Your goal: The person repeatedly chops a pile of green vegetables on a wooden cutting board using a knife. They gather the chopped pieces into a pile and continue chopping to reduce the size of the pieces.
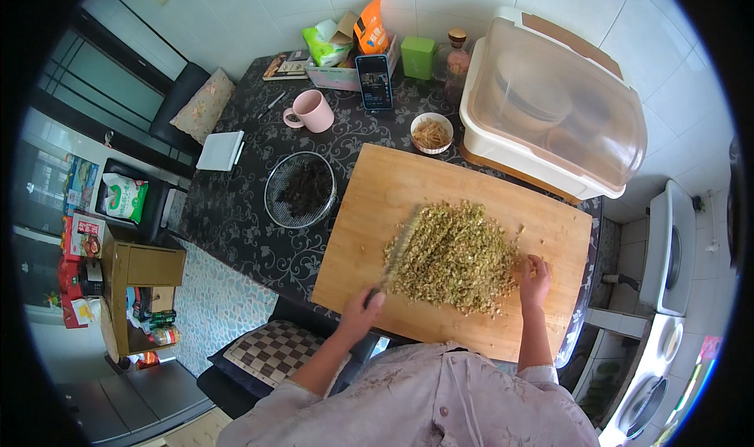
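Note:
A wide heap of finely chopped green-and-tan food (456,258) lies on a large wooden cutting board (377,182). At the heap's left edge is a knife (403,244), its blade blurred, with my left hand (359,317) closed round the dark handle. My right hand (535,279) is at the heap's right edge, over the board, with its fingers curled; whether they pinch any bits is hidden. To the left of the board a wire mesh strainer (300,189) holds dark, stringy food. Behind the board stands a small bowl (432,133) of pale strips.
Behind the board are a pink mug (313,111), a smartphone propped upright (374,82), a green container (417,58) and a large lidded dish box (548,105) close to the board's back edge. A white notebook (219,151) lies left. A chair with a checkered cushion (274,353) is beside me.

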`<state>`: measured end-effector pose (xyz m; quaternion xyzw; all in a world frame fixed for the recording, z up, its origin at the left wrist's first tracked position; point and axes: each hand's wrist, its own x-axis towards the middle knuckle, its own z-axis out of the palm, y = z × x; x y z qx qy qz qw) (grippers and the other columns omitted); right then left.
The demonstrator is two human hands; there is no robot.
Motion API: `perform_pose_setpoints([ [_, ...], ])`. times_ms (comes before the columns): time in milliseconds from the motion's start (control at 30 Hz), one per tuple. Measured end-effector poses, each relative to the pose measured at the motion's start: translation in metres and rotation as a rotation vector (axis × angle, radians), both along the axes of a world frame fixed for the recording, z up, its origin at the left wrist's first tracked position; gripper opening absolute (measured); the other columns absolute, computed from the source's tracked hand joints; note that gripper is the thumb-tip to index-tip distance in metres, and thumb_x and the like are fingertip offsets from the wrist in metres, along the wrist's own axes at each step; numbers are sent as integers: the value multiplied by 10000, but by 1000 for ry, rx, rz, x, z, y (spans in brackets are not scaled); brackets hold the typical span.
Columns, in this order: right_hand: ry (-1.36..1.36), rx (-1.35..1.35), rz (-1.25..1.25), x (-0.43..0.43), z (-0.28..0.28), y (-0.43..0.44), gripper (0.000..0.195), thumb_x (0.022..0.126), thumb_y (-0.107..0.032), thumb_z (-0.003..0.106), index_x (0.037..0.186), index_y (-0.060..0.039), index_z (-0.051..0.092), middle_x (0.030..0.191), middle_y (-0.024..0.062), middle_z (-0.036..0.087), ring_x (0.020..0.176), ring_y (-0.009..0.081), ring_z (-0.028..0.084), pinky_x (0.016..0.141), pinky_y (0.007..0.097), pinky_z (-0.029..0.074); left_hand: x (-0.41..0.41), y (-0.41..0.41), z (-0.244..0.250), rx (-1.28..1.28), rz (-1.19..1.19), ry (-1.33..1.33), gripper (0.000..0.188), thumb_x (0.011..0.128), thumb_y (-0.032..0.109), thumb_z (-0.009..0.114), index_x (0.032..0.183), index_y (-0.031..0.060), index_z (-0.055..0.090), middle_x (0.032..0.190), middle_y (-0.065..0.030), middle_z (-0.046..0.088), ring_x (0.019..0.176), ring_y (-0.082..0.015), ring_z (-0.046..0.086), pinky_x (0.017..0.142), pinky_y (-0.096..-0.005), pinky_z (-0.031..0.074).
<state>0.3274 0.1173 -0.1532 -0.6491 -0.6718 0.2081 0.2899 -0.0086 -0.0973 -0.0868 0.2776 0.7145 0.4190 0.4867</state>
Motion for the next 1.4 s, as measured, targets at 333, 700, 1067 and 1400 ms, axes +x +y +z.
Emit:
perform_pose_setpoints([
  [333,-173,233,-96,56,-34,-25,300,866,-148,590,1152,-56,573,1158,154,544,1076,335,500,925,428,410,-28,-22,-1,-67,192,153,293,938,243,546,1071,-13,596,603,-7,493,513,-76,457,493,-250,395],
  [700,-9,170,107,29,-35,-32,290,874,-168,585,1127,-28,576,1180,172,530,1121,341,484,975,405,391,31,26,8,-94,-86,-93,304,964,291,490,1034,17,602,616,4,500,526,-62,458,482,-233,378],
  [1067,-120,189,87,17,-32,-39,270,863,-150,595,1109,-41,583,1158,155,561,1111,327,509,965,402,406,-7,82,0,-72,-323,171,349,972,315,474,1073,5,599,617,-11,522,530,-96,475,515,-257,404],
  [1400,-137,188,67,16,-31,-39,255,860,-158,597,1090,-48,599,1148,153,569,1125,316,509,971,396,403,40,56,9,34,-331,191,346,962,256,482,1160,-14,572,683,-102,571,620,-164,539,611,-303,449],
])
